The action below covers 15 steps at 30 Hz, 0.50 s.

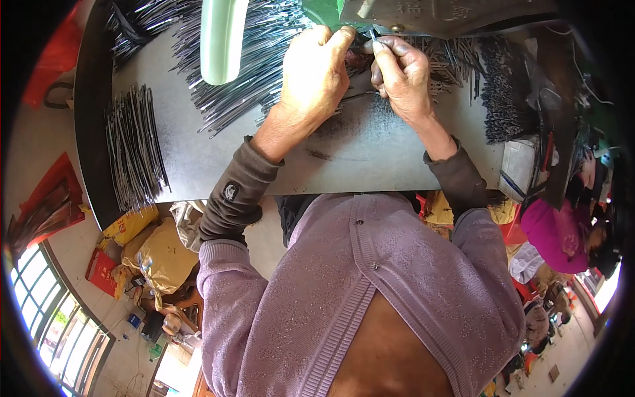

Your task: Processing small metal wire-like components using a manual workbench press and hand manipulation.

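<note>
Pale walls (73,245) and a barred window (59,324) bound our cluttered room (570,347); the tabletop (218,155) is grey metal, a dark plate (456,16) at its far side. Dark strips (231,92) lie in aligned heaps, likely for order. Our left hand (316,73) curls close by, its grip too hidden to tell; our right hand (402,71) pinches a slim pale piece (374,34) near the plate, likely for fine control.

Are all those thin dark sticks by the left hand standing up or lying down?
Lying down: the sticks stretch lengthwise across the gray table, heaped over one another.
</note>
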{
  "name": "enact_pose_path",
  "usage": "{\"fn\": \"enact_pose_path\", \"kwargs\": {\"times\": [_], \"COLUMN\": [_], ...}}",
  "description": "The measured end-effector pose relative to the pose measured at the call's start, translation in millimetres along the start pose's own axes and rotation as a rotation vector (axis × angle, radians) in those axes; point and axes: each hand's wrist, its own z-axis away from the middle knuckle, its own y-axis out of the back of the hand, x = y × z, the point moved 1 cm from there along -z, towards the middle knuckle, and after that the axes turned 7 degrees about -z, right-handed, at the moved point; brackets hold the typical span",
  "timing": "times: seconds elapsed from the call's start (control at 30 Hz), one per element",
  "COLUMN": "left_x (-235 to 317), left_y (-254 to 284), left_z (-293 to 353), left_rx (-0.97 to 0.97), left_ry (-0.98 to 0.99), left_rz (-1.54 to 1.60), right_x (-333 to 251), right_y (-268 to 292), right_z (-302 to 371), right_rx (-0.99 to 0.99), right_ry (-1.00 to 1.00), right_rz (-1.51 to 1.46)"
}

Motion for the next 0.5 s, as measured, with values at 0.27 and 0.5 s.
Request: {"fn": "enact_pose_path", "kwargs": {"times": [0.27,0.5], "left_x": [16.1,9.5], "left_y": [23.8,31.3], "left_z": [-8.1,-12.5], "left_rx": [-0.225,-0.251], "left_ry": [-0.04,0.097], "left_rz": [-0.105,0.291], "right_x": [-2.7,-1.8], "right_y": [7.3,-12.7], "right_z": [-1.2,-0.1], "right_rx": [-0.036,0.054], "right_ry": [-0.105,-0.175], "right_rz": [-0.066,-0.135]}}
